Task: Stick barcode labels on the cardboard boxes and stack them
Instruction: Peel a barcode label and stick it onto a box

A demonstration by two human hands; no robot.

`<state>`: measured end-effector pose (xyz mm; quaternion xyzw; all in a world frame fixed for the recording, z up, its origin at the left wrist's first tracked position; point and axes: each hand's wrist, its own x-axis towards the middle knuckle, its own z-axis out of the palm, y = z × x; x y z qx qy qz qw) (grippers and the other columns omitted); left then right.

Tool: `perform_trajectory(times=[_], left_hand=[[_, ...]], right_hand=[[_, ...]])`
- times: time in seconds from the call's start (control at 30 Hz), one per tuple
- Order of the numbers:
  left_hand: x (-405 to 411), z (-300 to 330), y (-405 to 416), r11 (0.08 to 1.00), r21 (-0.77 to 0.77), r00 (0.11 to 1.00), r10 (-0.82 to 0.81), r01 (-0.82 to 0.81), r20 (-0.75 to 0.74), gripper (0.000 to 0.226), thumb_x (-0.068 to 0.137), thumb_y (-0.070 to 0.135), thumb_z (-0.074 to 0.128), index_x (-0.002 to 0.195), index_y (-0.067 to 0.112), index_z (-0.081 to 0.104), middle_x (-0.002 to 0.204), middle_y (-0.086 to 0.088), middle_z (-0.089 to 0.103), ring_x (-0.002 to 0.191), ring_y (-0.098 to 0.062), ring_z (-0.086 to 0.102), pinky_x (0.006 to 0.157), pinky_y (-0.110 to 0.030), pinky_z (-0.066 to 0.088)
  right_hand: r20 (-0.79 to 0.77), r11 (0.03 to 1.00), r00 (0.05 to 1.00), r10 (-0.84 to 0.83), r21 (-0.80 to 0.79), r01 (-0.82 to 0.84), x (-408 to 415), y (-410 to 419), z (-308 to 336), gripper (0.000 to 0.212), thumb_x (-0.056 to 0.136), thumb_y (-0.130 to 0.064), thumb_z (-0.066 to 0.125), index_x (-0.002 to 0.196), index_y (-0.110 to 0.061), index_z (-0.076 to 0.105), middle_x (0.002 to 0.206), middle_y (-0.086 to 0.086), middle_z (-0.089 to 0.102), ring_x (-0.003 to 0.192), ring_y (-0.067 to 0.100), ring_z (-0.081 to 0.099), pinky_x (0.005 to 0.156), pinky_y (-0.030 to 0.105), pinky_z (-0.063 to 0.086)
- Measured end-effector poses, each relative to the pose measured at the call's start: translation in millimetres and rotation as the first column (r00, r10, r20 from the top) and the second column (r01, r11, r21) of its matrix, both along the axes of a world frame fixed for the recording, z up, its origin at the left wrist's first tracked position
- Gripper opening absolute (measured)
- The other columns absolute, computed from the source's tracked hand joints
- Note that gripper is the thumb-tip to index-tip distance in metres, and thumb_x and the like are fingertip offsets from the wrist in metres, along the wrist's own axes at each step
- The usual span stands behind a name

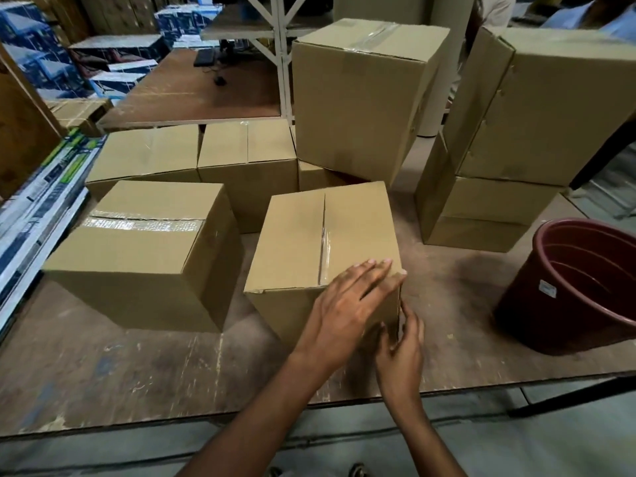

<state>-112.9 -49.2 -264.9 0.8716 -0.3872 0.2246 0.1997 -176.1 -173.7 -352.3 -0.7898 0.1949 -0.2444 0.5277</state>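
A sealed cardboard box with a taped centre seam stands in the middle of the table. My left hand lies flat over its near right top corner, fingers straight. My right hand touches the box's near right vertical edge, thumb on the front face and fingers along the side face. No barcode label shows in view. A second taped box stands just to the left, apart from the first.
Two low boxes line the back, with a tall tilted box leaning behind the middle one. A two-box stack stands at right. A dark red bucket sits near the table's right edge. Printed cartons lie along the left.
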Motion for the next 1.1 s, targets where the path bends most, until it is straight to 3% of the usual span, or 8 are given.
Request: perform_trajectory(times=[0.17, 0.3, 0.37, 0.43, 0.53, 0.7, 0.87, 1.1], left_hand=[[-3, -20, 15, 0.986, -0.031, 0.986, 0.165, -0.165, -0.028, 0.048, 0.109, 0.038, 0.062, 0.156, 0.030, 0.052, 0.151, 0.006, 0.061, 0.141, -0.016, 0.055, 0.120, -0.040, 0.040], [-6, -33, 40, 0.968, -0.060, 0.970, 0.240, -0.242, -0.047, 0.043, 0.109, 0.042, 0.060, 0.148, 0.025, 0.061, 0.154, 0.004, 0.060, 0.146, -0.017, 0.051, 0.124, -0.043, 0.036], [-4, -33, 51, 0.960, -0.070, 0.961, 0.267, -0.272, -0.073, 0.047, 0.109, 0.045, 0.061, 0.151, 0.025, 0.059, 0.159, 0.002, 0.055, 0.152, -0.019, 0.046, 0.127, -0.047, 0.032], [2, -32, 62, 0.951, -0.075, 0.951, 0.293, -0.301, -0.102, 0.053, 0.108, 0.052, 0.058, 0.154, 0.026, 0.056, 0.165, 0.001, 0.049, 0.156, -0.020, 0.040, 0.128, -0.049, 0.028], [10, -26, 76, 0.931, -0.036, 0.927, 0.356, -0.362, -0.117, 0.060, 0.103, 0.068, 0.052, 0.152, 0.033, 0.058, 0.170, 0.000, 0.041, 0.161, -0.020, 0.032, 0.129, -0.056, 0.023], [21, -29, 92, 0.934, -0.082, 0.904, 0.312, -0.349, -0.291, 0.057, 0.100, 0.069, 0.058, 0.150, 0.043, 0.058, 0.171, 0.004, 0.038, 0.163, -0.017, 0.025, 0.119, -0.068, 0.035], [22, -33, 88, 0.929, -0.116, 0.916, 0.315, -0.351, -0.249, 0.053, 0.101, 0.064, 0.057, 0.149, 0.040, 0.062, 0.163, 0.003, 0.051, 0.156, -0.019, 0.041, 0.111, -0.061, 0.046], [10, -36, 75, 0.924, -0.222, 0.942, 0.268, -0.310, -0.202, 0.045, 0.101, 0.048, 0.064, 0.144, 0.033, 0.069, 0.157, 0.006, 0.058, 0.153, -0.015, 0.046, 0.105, -0.049, 0.048]], right_hand=[[0.085, 0.999, 0.996, -0.020, 0.047, 0.016, 5, -6, 34, 0.085, 0.091, 0.008, 0.062, 0.164, -0.027, 0.035, 0.157, -0.010, 0.044, 0.147, 0.014, 0.048, 0.118, 0.049, 0.048], [0.101, 0.977, 0.995, 0.016, -0.212, 0.006, 3, -9, 58, 0.085, 0.092, 0.006, 0.063, 0.166, -0.023, 0.033, 0.165, -0.005, 0.036, 0.152, 0.016, 0.042, 0.121, 0.044, 0.044], [0.037, 0.889, 0.997, 0.073, -0.455, -0.049, 6, -13, 63, 0.081, 0.098, -0.012, 0.068, 0.168, -0.021, 0.029, 0.170, 0.002, 0.034, 0.155, 0.021, 0.038, 0.123, 0.044, 0.039], [-0.051, 0.718, 0.990, 0.133, -0.683, -0.131, 12, -15, 63, 0.070, 0.105, -0.036, 0.061, 0.167, -0.019, 0.034, 0.171, 0.004, 0.037, 0.160, 0.023, 0.030, 0.129, 0.049, 0.029], [-0.146, 0.490, 0.970, 0.195, -0.842, -0.226, 21, -12, 65, 0.054, 0.109, -0.045, 0.045, 0.157, -0.022, 0.053, 0.164, 0.006, 0.050, 0.159, 0.027, 0.036, 0.131, 0.056, 0.026], [-0.218, 0.377, 0.957, 0.191, -0.884, -0.276, 26, 3, 72, 0.058, 0.111, -0.053, 0.041, 0.160, -0.023, 0.050, 0.167, 0.005, 0.047, 0.158, 0.026, 0.038, 0.132, 0.051, 0.025], [-0.211, 0.412, 0.963, 0.170, -0.872, -0.264, 31, 6, 69, 0.059, 0.111, -0.051, 0.041, 0.159, -0.020, 0.051, 0.166, 0.005, 0.048, 0.156, 0.027, 0.042, 0.128, 0.049, 0.036], [-0.319, 0.375, 0.948, 0.006, -0.878, -0.298, 23, -6, 71, 0.074, 0.103, -0.074, 0.032, 0.167, -0.037, 0.034, 0.172, -0.003, 0.037, 0.160, 0.028, 0.034, 0.122, 0.078, 0.010]])
